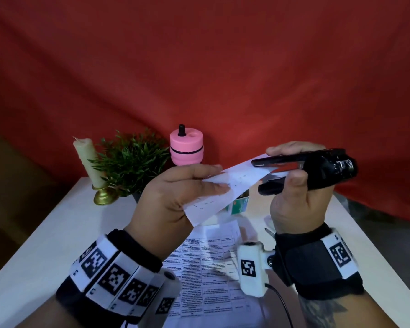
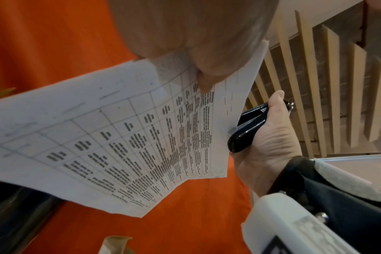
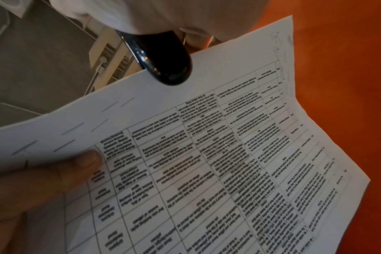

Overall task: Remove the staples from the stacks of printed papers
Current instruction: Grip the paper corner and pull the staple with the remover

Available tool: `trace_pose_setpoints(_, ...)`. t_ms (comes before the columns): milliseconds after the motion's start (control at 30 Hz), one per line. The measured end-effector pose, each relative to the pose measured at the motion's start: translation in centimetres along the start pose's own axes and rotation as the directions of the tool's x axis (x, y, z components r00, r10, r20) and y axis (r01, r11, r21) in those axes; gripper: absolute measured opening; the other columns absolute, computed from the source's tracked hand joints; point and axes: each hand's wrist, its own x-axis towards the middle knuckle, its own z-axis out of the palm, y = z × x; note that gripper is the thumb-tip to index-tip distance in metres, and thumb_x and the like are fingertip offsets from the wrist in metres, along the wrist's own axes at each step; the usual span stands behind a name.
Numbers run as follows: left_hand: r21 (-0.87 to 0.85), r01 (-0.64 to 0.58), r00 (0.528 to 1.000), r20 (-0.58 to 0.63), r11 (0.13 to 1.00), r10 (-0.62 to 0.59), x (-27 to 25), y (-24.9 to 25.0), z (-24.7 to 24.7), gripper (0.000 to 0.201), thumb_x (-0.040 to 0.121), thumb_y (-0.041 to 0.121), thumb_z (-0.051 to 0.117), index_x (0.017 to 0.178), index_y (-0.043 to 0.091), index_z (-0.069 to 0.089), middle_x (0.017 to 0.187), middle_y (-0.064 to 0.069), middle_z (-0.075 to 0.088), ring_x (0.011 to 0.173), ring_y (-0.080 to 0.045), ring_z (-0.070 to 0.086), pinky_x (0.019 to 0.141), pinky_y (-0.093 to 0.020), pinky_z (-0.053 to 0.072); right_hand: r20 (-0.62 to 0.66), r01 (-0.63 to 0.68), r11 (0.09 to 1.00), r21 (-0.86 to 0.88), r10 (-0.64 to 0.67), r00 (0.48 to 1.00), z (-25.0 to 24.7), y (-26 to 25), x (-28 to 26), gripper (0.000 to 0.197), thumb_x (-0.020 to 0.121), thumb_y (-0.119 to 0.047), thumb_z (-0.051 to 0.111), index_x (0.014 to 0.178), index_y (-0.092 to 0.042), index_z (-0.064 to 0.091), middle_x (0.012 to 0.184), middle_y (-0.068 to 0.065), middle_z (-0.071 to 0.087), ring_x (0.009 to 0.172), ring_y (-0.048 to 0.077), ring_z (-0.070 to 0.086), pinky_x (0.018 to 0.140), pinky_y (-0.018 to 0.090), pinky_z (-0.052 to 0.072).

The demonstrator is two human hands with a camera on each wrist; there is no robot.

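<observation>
Backdrop (image 1: 223, 67): red cloth draped behind the table, plain setting only.
Table (image 1: 57, 233): white; carries printed sheets (image 1: 206, 263) lying flat near the body, probably waiting or done, cannot tell which.
Held stack (image 1: 225, 188): stapled printed papers lifted off the table, stapled margin turned toward the tool so the staple rows (image 3: 70, 128) are reachable.
Left hand (image 1: 173, 197): pinching the held stack, thumb on the printed face, fingers behind, bracing it against the pull.
Right hand (image 1: 291, 200): curled round the black staple remover (image 1: 301, 171), thumb on one arm, fingers on the other, ready to squeeze.
Tool jaws: parted over the paper's edge.
Ornaments: plant (image 1: 130, 162), candle (image 1: 88, 159), pink holder (image 1: 186, 147) at the far edge, out of the way.
</observation>
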Motion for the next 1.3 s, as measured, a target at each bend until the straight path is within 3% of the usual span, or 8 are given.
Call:
trace_pose_setpoints(233, 0.152, 0.006, 0.999, 0.031, 0.988, -0.011, 0.4, 0.3, -0.4, 0.035, 0.082, -0.006, 0.066, 0.105, 0.019, 0.072, 0.113, 0.009, 0.067, 0.108, 0.004, 0.061, 0.092, -0.018, 0.050, 0.010, -0.083, 0.996, 0.021, 0.083, 0.996, 0.2, 0.0, 0.1, 0.057, 0.090, -0.063, 0.048, 0.092, -0.006, 0.054, 0.086, 0.013, 0.061, 0.077, 0.022, 0.063, 0.067, 0.037, 0.051)
trace_pose_setpoints(333, 0.121, 0.203, 0.979, -0.038, 0.972, -0.199, 0.9, 1.4, -0.1, 0.040, 0.088, -0.001, 0.064, 0.102, 0.037, 0.068, 0.096, 0.028, 0.070, 0.090, 0.011, 0.064, 0.076, -0.006, 0.049, -0.004, -0.255, 0.966, 0.037, 0.256, 0.967, 0.6, -0.3, 0.2, 0.062, 0.081, -0.070, 0.054, 0.079, -0.009, 0.058, 0.067, -0.005, 0.064, 0.062, 0.012, 0.062, 0.058, 0.026, 0.049)
trace_pose_setpoints(400, 0.036, 0.332, 0.943, -0.018, 0.943, -0.331, 1.2, 1.7, 0.1, 0.036, 0.088, 0.008, 0.066, 0.100, 0.043, 0.064, 0.093, 0.028, 0.070, 0.084, 0.008, 0.066, 0.070, -0.006, 0.050, 0.022, -0.393, 0.919, 0.001, 0.393, 0.919, 1.1, -0.3, 0.4, 0.058, 0.077, -0.068, 0.056, 0.072, -0.009, 0.059, 0.058, 0.003, 0.062, 0.055, 0.016, 0.061, 0.052, 0.027, 0.048)
trace_pose_setpoints(600, -0.090, 0.448, 0.894, 0.059, 0.889, -0.445, 1.6, 2.2, 0.6, 0.030, 0.087, 0.006, 0.067, 0.102, 0.032, 0.065, 0.094, 0.019, 0.073, 0.087, 0.004, 0.068, 0.074, -0.012, 0.054, 0.096, -0.467, 0.877, -0.109, 0.477, 0.874, 2.0, -0.9, 1.4, 0.059, 0.080, -0.062, 0.053, 0.070, -0.004, 0.061, 0.056, 0.001, 0.060, 0.055, 0.013, 0.059, 0.055, 0.018, 0.044)
trace_pose_setpoints(800, -0.119, 0.467, 0.884, 0.066, 0.876, -0.462, 1.6, 2.6, 0.8, 0.028, 0.087, 0.004, 0.066, 0.105, 0.025, 0.066, 0.094, 0.013, 0.075, 0.087, -0.002, 0.070, 0.076, -0.017, 0.056, 0.096, -0.453, 0.872, -0.185, 0.475, 0.875, 2.7, -1.3, 1.3, 0.050, 0.076, -0.068, 0.049, 0.056, -0.023, 0.045, 0.052, -0.009, 0.044, 0.053, 0.010, 0.046, 0.052, 0.022, 0.036)
trace_pose_setpoints(967, -0.146, 0.452, 0.892, 0.070, 0.880, -0.446, 1.5, 2.8, 0.6, 0.028, 0.087, 0.002, 0.066, 0.101, 0.027, 0.067, 0.094, 0.019, 0.074, 0.084, 0.004, 0.069, 0.070, -0.008, 0.051, 0.067, -0.456, 0.869, -0.193, 0.475, 0.877, 2.1, -1.1, 1.5, 0.053, 0.074, -0.068, 0.050, 0.060, -0.017, 0.048, 0.052, -0.009, 0.046, 0.053, 0.008, 0.048, 0.052, 0.018, 0.038)
trace_pose_setpoints(1133, -0.192, 0.441, 0.897, 0.086, 0.877, -0.433, 1.6, 3.1, 0.3, 0.030, 0.088, -0.001, 0.063, 0.095, 0.029, 0.065, 0.089, 0.022, 0.073, 0.081, 0.004, 0.069, 0.067, -0.006, 0.049, 0.024, -0.475, 0.866, -0.155, 0.484, 0.874, 0.7, -0.8, 2.2, 0.071, 0.074, -0.068, 0.051, 0.075, 0.003, 0.057, 0.069, 0.022, 0.062, 0.068, 0.032, 0.063, 0.063, 0.036, 0.049)
trace_pose_setpoints(1300, -0.227, 0.437, 0.899, 0.095, 0.870, -0.427, 1.6, 3.2, 0.5, 0.031, 0.088, -0.002, 0.063, 0.095, 0.027, 0.066, 0.088, 0.020, 0.074, 0.081, 0.002, 0.070, 0.066, -0.009, 0.051, 0.016, -0.476, 0.869, -0.134, 0.482, 0.876, 0.5, -1.3, 2.7, 0.071, 0.075, -0.065, 0.053, 0.078, 0.006, 0.056, 0.071, 0.024, 0.061, 0.071, 0.040, 0.062, 0.063, 0.042, 0.051)
